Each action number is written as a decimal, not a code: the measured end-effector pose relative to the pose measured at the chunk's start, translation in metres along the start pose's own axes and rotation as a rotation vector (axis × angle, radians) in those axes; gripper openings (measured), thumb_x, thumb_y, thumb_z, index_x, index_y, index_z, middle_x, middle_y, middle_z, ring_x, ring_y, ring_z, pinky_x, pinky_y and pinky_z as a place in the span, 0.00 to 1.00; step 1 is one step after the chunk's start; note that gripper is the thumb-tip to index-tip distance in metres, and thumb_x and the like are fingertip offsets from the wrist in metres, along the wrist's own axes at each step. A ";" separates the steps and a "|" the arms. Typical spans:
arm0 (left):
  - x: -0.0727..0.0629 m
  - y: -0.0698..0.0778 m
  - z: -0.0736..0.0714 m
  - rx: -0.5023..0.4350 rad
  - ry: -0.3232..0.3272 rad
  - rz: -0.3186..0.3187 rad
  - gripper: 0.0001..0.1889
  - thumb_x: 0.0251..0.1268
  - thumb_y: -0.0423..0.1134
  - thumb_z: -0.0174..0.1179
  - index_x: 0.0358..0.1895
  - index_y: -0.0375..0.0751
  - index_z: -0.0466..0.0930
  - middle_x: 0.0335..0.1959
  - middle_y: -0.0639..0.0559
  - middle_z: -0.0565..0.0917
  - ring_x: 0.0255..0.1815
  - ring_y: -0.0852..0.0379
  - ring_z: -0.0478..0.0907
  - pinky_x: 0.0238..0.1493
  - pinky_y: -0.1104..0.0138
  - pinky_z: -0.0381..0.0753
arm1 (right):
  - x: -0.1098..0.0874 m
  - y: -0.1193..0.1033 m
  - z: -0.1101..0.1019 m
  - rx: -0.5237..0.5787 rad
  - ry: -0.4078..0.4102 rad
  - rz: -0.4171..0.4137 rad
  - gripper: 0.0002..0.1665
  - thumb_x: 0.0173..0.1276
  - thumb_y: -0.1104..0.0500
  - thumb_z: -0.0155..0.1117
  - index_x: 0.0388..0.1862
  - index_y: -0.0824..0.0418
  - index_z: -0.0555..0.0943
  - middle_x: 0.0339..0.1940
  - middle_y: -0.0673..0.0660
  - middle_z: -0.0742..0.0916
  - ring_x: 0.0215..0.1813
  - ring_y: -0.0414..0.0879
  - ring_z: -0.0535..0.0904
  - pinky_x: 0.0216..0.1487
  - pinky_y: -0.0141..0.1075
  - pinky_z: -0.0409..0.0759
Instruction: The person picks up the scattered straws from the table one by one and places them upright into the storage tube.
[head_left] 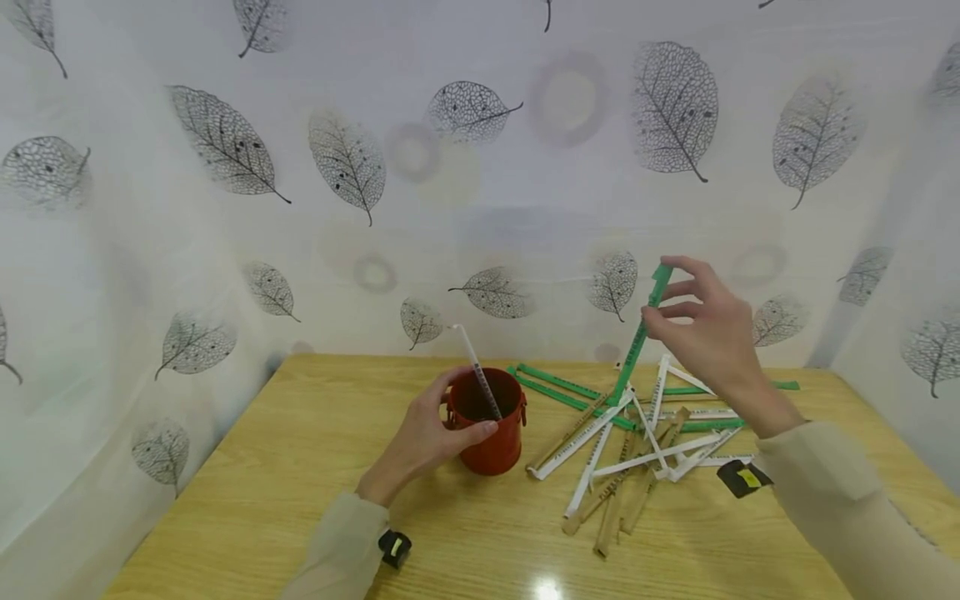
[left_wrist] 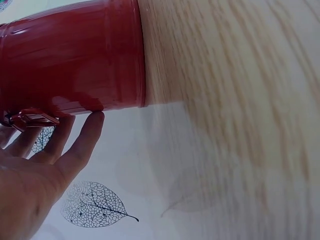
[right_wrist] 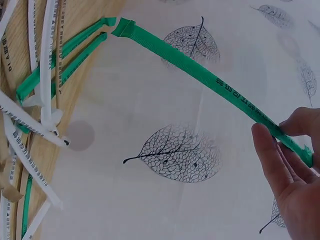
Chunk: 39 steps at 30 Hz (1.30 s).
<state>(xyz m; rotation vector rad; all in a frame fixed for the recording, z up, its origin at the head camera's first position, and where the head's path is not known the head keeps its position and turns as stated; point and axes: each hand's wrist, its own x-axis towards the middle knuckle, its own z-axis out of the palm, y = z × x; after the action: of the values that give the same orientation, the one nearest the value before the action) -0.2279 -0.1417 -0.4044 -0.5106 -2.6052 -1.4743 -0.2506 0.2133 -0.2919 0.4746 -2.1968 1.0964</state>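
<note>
L hand (head_left: 426, 437) grips red bucket (head_left: 497, 452) at 9 o'clock, prob. to steady it w/ white strip (head_left: 483, 383) inside; R hand (head_left: 701, 325) pinches green strip (head_left: 633, 352) nr top, likely for clearance above pile (head_left: 581, 437) at bucket's 3 o'clock.

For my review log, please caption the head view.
Left hand grips a glossy red cylindrical bucket; right hand holds up a slim green printed strip above a wood-grain table.

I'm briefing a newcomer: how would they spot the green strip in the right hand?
On the wooden table, find the heap of strips right of the red bucket. Above that heap, the right hand pinches a green strip near its top. The other green strips lie in the heap; this one is held up.
</note>
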 end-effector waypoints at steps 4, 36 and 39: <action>0.000 0.000 0.000 0.001 -0.009 0.017 0.40 0.57 0.52 0.75 0.74 0.59 0.67 0.67 0.58 0.78 0.67 0.52 0.75 0.65 0.49 0.79 | 0.004 -0.016 0.010 0.052 0.034 -0.126 0.40 0.61 0.72 0.73 0.72 0.55 0.74 0.42 0.63 0.88 0.37 0.18 0.81 0.40 0.14 0.78; 0.001 0.000 0.005 -0.026 0.034 0.070 0.39 0.57 0.51 0.75 0.71 0.53 0.69 0.63 0.50 0.77 0.60 0.47 0.78 0.48 0.60 0.88 | 0.012 -0.052 0.098 0.264 -0.096 -0.403 0.35 0.57 0.76 0.74 0.65 0.68 0.76 0.41 0.65 0.88 0.36 0.53 0.90 0.34 0.33 0.88; 0.002 -0.002 0.006 -0.011 0.036 0.073 0.39 0.57 0.51 0.75 0.72 0.53 0.68 0.64 0.52 0.77 0.62 0.49 0.77 0.52 0.58 0.86 | 0.006 -0.045 0.105 0.272 -0.111 -0.381 0.35 0.57 0.76 0.73 0.65 0.68 0.76 0.41 0.65 0.88 0.36 0.53 0.90 0.34 0.35 0.88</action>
<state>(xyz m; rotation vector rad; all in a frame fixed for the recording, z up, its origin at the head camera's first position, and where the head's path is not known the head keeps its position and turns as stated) -0.2295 -0.1369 -0.4085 -0.5684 -2.5250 -1.4623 -0.2693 0.1019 -0.3094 1.0480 -1.9430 1.1779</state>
